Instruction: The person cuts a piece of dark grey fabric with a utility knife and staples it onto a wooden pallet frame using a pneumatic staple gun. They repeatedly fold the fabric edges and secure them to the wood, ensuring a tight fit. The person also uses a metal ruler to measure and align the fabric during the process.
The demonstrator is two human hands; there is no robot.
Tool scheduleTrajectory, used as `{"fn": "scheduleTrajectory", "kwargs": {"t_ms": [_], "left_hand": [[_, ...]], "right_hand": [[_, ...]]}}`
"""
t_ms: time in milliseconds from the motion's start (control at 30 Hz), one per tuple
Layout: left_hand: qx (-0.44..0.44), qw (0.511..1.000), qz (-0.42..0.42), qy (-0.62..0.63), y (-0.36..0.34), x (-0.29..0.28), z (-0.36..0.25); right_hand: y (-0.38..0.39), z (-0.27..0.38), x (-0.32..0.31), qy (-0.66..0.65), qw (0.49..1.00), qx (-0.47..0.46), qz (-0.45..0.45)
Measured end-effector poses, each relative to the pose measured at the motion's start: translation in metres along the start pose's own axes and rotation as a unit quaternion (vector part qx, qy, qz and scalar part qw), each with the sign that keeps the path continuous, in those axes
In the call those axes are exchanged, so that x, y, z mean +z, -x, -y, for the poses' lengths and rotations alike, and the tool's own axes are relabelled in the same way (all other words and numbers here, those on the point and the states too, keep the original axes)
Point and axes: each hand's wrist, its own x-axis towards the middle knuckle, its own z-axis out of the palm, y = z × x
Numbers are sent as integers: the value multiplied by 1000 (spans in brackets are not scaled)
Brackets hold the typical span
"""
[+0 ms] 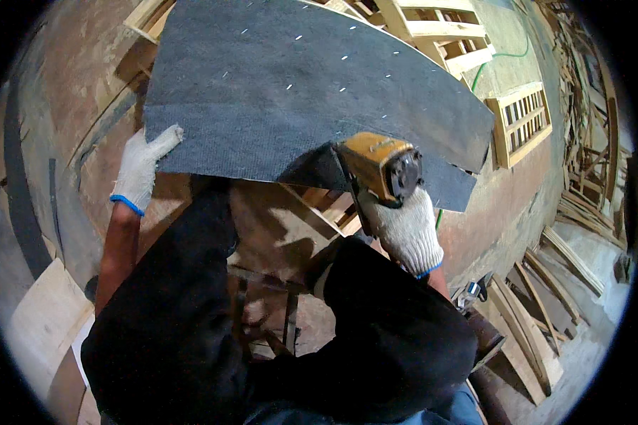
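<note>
Dark grey textured fabric sheet [262,81], lying over pale wooden framing [313,212], between two gloved hands.
Left hand [137,164], white knit glove, blue cuff: fingers gripping the sheet's left near edge, thumb uppermost; short pale staples [342,89] across the far part; right hand [405,230], matching glove: fingers closed around yellow-and-black power stapler [377,164] above the near edge; rightmost, pale slatted wooden frame [502,134].

Looks matt, cloth-like on the dark sheet [248,95]; rough-knit on the gloves [408,230]; smooth on the yellow tool [376,152].
</note>
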Motion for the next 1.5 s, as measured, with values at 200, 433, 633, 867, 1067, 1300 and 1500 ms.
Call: {"fn": "scheduleTrajectory", "kwargs": {"t_ms": [200, 433, 633, 867, 1067, 1300, 1500], "left_hand": [[-18, 1000, 22, 1, -3, -9, 10], [5, 1000, 11, -18, 0, -2, 0], [5, 1000, -1, -6, 3, -6, 0], [14, 1000, 7, -9, 2, -4, -1], [5, 1000, 23, -3, 0, -7, 0], [4, 999, 24, 31, 1, -6, -1], [9, 999, 29, 30, -2, -6, 0]], "right_hand": [[10, -8, 9, 63, 998, -10, 8], [24, -35, 9, 77, 995, -27, 59], [14, 22, -10, 44, 994, 24, 93], [-20, 58, -5, 75, 991, -47, 98], [-48, 42, 18, 142, 974, -156, 86], [-21, 63, 22, 194, 965, -90, 151], [-6, 62, 19, 165, 962, -156, 150]]}}
